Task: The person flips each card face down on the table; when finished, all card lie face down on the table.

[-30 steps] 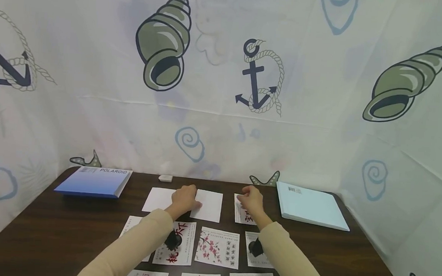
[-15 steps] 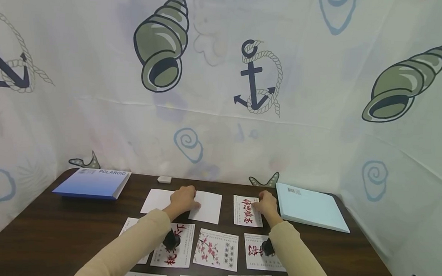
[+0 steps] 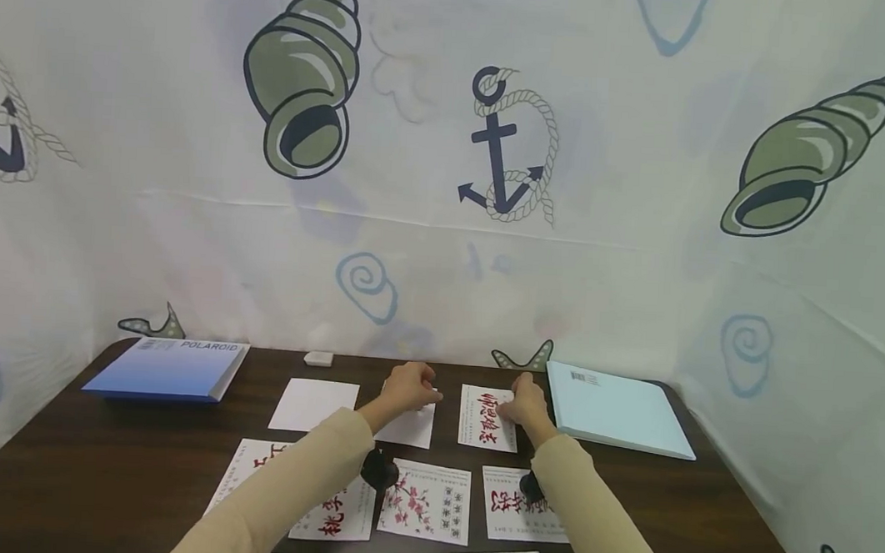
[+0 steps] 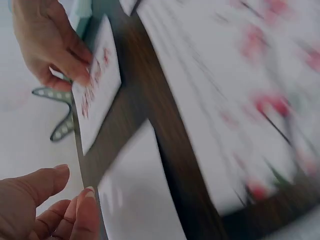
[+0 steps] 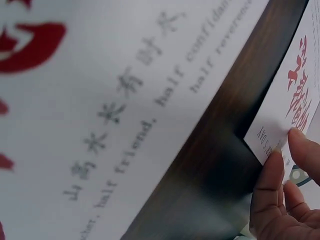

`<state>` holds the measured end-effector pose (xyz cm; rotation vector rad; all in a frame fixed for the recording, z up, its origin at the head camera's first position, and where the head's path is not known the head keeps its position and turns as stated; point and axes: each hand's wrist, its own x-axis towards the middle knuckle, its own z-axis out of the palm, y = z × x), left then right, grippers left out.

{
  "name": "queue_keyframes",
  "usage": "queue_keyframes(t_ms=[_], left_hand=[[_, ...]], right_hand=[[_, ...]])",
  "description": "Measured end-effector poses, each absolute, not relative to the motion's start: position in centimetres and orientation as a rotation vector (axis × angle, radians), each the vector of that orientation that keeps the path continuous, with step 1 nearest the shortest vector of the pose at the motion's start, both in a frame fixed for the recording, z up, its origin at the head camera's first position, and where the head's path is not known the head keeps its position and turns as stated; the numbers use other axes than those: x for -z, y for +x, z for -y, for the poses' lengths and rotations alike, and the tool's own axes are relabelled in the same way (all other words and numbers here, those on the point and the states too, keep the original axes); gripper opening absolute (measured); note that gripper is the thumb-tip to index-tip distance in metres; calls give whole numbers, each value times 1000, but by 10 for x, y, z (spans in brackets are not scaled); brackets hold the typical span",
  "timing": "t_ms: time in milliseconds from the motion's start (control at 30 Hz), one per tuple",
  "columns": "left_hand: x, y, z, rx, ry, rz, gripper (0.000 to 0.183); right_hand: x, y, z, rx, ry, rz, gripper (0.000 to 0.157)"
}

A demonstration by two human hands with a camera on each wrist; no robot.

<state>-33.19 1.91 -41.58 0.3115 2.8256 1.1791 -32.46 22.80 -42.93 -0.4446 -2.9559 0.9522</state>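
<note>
My right hand (image 3: pixel 527 405) pinches the right edge of a greeting card (image 3: pixel 479 433) with red brush lettering at the back of the table. In the right wrist view its thumb and index finger meet at that card's end (image 5: pixel 270 125). My left hand (image 3: pixel 407 387) is over the far edge of a blank white card (image 3: pixel 414 429). The left wrist view shows the left thumb and fingers (image 4: pixel 47 192) apart, beside the blank card (image 4: pixel 140 195), gripping nothing visible. Another blank card (image 3: pixel 314 405) lies to the left.
Nearer me lie several printed cards, including one with plum blossoms (image 3: pixel 425 501) and one with red lettering (image 3: pixel 500 526). A blue POLAROID box (image 3: pixel 171 368) is back left, a pale blue box (image 3: pixel 619 409) back right. A small white block (image 3: pixel 319 358) sits near the far edge.
My right hand has moved right to the lettered card's right edge. My left hand has shifted right, off the left blank card and over the right one. The view has turned slightly.
</note>
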Motion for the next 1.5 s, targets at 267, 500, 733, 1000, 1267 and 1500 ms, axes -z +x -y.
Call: queue_keyframes(t_ms=[267,500,733,1000,1267,1500], left_hand=[[425,-343,-65,-1224,196,-2740,42],[433,-351,-88,-1057,128,-2873,30],[430,-348,-88,-1093,107,-2935,17],[425,-347,-83,-1178,85,-2892,11],[412,-340,-79,-1346,189,-2845,10],[419,-336,-74,-1851,194,-2256,25]], right_hand=[[436,-326,-227,-989,-459,2931,45],[437,-326,-231,-982,-463,2907,44],[438,-323,-228,-990,-407,2896,43],[431,-297,-206,-1043,-86,2950,48],[427,-287,-193,-910,75,2958,38],[413,-281,-203,-1111,66,2828,21]])
